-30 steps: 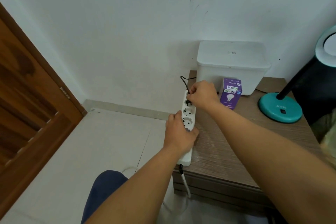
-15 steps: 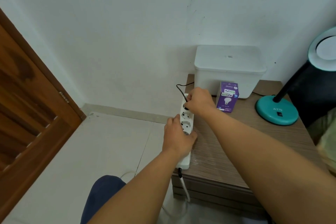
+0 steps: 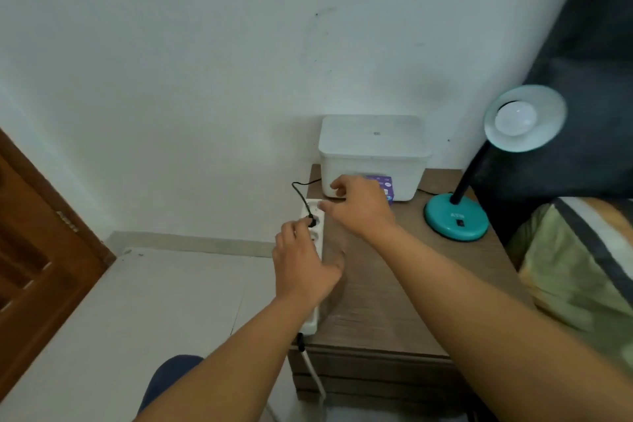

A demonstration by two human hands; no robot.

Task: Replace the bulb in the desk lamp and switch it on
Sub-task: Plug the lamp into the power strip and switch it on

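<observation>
Left hand (image 3: 305,267) clamps the power strip (image 3: 313,252); the loose-fingered right hand (image 3: 359,205) partly hides the bulb box (image 3: 385,186).

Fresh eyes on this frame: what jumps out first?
The teal desk lamp at right, its bulb facing the camera, unlit. At the table's left edge, the left hand pins the white power strip with a black plug seated; the right hand hovers open above.
</observation>
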